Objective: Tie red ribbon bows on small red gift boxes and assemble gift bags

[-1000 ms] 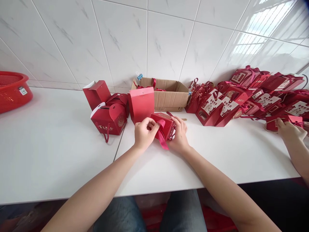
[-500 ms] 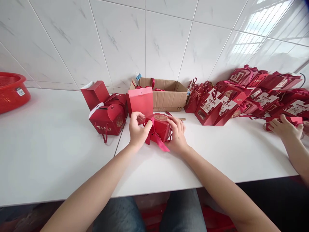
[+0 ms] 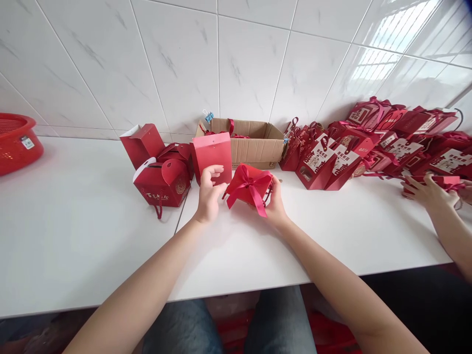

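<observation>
Red box [image 3: 262, 187] with its pink bow [image 3: 250, 182] facing me is over the counter [image 3: 236, 260], in front of the cardboard carton [image 3: 258, 150]. On my remote feed, my right hand's [image 3: 276, 207] grip holds its right side; my left hand [image 3: 209, 199], thumb and fingers wide, is just beside its left edge.

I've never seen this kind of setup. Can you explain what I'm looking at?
No machine here: one camera, worn on a person's head, looks forward and down as they work bare-handed. The right hand holds a red box with a ribbon bow. The left hand is open beside it; whether it touches the box is hard to tell. On the white table are a red basket at the picture's left edge, other boxes nearby, a cardboard box near the wall, and, at right, a pile of boxes beside another person's hand.
</observation>
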Tool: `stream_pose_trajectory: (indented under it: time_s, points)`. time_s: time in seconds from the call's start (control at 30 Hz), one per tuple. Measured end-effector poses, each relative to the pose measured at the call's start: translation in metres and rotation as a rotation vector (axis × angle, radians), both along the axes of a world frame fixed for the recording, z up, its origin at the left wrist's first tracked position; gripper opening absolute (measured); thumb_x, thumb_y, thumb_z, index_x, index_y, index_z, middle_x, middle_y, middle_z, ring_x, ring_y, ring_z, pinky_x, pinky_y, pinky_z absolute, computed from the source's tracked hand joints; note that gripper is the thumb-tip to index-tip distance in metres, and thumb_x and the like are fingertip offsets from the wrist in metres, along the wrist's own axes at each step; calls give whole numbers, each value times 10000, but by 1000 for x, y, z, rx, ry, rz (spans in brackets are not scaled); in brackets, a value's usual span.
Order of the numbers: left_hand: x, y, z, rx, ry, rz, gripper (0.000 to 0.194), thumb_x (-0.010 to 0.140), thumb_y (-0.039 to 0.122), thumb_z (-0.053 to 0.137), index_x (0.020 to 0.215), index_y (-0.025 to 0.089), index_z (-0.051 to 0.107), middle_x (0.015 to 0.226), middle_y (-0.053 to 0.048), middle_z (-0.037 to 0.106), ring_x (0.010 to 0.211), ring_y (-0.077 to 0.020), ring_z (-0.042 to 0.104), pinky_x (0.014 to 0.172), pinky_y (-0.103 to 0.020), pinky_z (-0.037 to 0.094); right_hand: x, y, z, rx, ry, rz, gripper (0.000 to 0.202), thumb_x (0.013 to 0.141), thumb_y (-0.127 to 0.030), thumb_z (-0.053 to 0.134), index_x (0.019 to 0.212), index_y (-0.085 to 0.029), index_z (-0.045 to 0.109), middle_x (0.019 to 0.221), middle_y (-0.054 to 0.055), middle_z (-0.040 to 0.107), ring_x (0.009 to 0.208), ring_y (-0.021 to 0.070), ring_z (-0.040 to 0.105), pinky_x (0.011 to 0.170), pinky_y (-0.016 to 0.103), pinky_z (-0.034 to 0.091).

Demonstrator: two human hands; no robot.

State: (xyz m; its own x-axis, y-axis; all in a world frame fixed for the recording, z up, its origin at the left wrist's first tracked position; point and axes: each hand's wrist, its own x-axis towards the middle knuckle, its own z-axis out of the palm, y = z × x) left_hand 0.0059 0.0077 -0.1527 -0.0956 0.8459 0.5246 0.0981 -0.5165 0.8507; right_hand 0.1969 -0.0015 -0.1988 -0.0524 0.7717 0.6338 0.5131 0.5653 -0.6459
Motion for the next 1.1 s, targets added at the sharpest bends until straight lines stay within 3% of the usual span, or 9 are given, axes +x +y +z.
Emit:
stream_pose_trajectory:
  time_s: [0.1, 0.27, 0.47, 0.7, 0.9, 1.1]
  points:
    - [2, -2, 0, -23, 60, 47, 184, 744, 322, 530, 886, 214, 576, 1028, -63, 565, 1050, -242, 507, 934, -389, 394, 4, 2, 5, 10, 97, 51, 867, 631, -391, 747, 1331, -267, 251, 1309, 141, 412, 1123, 280, 494, 871, 434, 482]
    - [4, -3, -1, 27, 114, 18, 127, 799, 326, 545, 822, 208, 589, 987, -50, 561, 1016, -227, 520, 914, -364, 399, 5, 0, 9, 14, 77, 91, 871, 614, -344, 761, 1322, -242, 264, 1291, 140, 436, 1124, 288, 489, 897, 448, 459]
    - [4, 6, -18, -1, -22, -26, 279, 904, 439, 409, 921, 196, 547, 967, -57, 557, 965, -208, 536, 903, -350, 407, 6, -1, 7, 0, 64, 116, 880, 617, -373, 768, 1328, -238, 268, 1296, 138, 429, 1119, 284, 491, 906, 451, 455]
    - [5, 18, -47, 58, 181, -83, 436, 905, 567, 362, 1090, 187, 466, 1090, -109, 525, 1046, -231, 520, 954, -393, 400, 15, 4, 9, 25, 81, 25, 908, 628, -424, 759, 1349, -235, 242, 1296, 151, 443, 1108, 291, 523, 902, 463, 465]
    - [6, 25, -55, 2, 257, -52, 333, 904, 490, 426, 1058, 197, 465, 1069, -98, 525, 1010, -227, 504, 915, -398, 407, 74, -11, 11, -2, 105, -267, 976, 531, -446, 811, 1326, -229, 289, 1326, 135, 415, 1189, 307, 480, 1000, 500, 416]
    - [7, 26, -57, -41, 287, -22, 301, 887, 453, 454, 1053, 202, 454, 1028, -87, 530, 1025, -226, 509, 886, -379, 418, 179, -53, -10, -303, 374, -635, 1048, 411, -494, 844, 1300, -270, 337, 1195, 115, 512, 1070, 322, 581, 776, 465, 572]
